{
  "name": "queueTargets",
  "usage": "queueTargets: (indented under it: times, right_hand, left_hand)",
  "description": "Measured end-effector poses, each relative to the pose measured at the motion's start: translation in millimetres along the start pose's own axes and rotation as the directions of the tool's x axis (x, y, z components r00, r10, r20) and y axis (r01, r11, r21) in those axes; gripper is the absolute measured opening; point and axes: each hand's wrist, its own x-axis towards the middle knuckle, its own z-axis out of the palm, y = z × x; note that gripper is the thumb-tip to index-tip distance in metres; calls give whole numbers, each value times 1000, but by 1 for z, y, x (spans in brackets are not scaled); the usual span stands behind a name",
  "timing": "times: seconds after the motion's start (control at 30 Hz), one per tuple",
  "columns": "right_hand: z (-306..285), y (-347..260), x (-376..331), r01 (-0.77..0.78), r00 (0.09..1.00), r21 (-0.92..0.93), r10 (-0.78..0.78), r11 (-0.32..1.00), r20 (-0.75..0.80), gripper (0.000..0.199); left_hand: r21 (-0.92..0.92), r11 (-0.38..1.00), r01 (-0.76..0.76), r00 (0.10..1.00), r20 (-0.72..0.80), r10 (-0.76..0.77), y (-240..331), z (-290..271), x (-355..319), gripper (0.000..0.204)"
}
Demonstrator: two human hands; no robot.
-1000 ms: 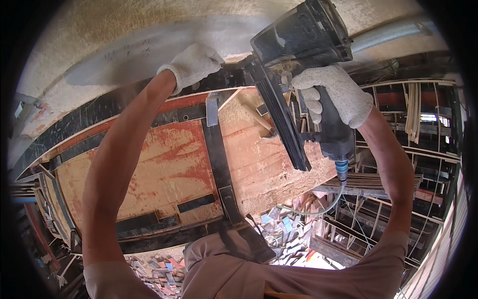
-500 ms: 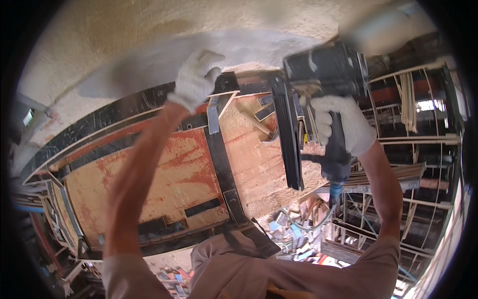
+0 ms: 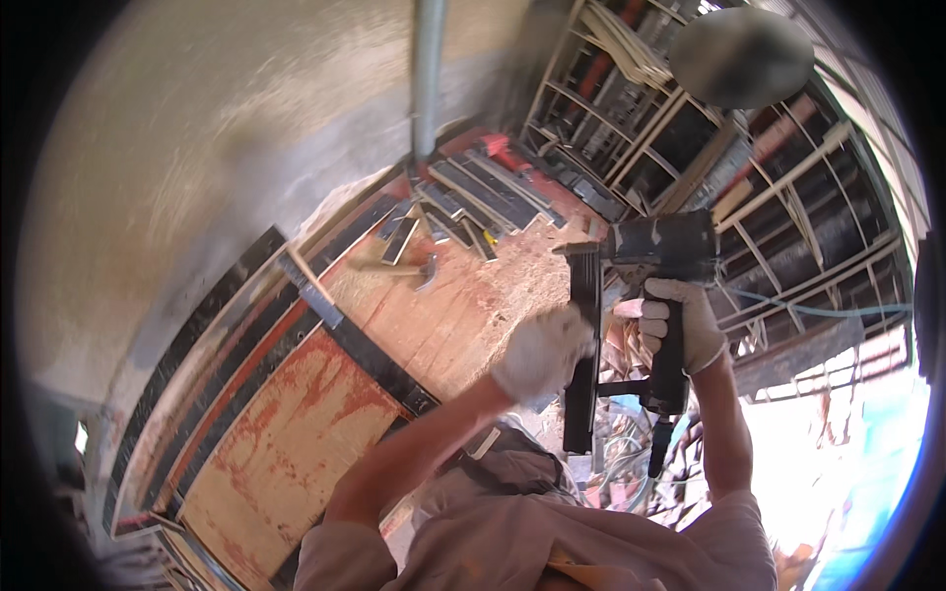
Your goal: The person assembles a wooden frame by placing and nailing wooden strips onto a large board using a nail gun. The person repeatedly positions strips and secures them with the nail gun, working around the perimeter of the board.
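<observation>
My right hand [image 3: 695, 320], in a white work glove, wraps round the handle of a black nail gun [image 3: 662, 244]. The gun's long, dark magazine [image 3: 583, 364] stands almost upright on its left side. Close against that magazine is my gloved left hand [image 3: 542, 355]; its fingers are blurred and partly hidden, so their grip cannot be made out. Beyond it, a hammer [image 3: 431, 271] lies on a reddish wooden board [image 3: 453, 310]. Dark-faced wood strips [image 3: 473, 197] are spread on the board's far part.
A grey pipe [image 3: 427, 79] rises along the plastered wall [image 3: 246, 128]. At lower left is a framed, red-stained panel [image 3: 296, 443]. Racks of timber and panels [image 3: 778, 187] stand at right, crossed by a thin light-blue hose [image 3: 818, 308]. Scrap pieces [image 3: 631, 453] litter the ground below the gun.
My view has turned to the right. My left hand has come from above the framed panel to the nail gun's magazine. The nail gun stays in my right hand.
</observation>
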Motion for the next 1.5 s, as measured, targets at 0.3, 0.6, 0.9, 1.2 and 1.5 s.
queueTargets:
  times: [0.3, 0.6, 0.9, 1.2, 1.5]
  right_hand:
    - [-195, 59, 161, -180, 973, 414, 224, 892, -60, 18]
    - [-274, 125, 404, -312, 946, 18, 309, 950, 100, 36]
    - [-367, 26, 512, -103, 965, -994, 246, 41, -89, 51]
    - [-504, -200, 716, -335, 907, -546, -420, -768, 34, 58]
    - [-521, -242, 688, -335, 848, -735, -528, -589, 36, 27]
  left_hand:
    - [-80, 932, 354, 802, 539, -258, 16, 47, -40, 20]
    - [297, 657, 694, 611, 242, -754, -94, 164, -21, 22]
    - [335, 422, 843, 391, 158, -907, -88, 239, 67, 25]
    - [455, 300, 839, 276, 120, -954, -93, 236, 101, 20]
    - [390, 302, 870, 211, 259, -943, -98, 225, 81, 19]
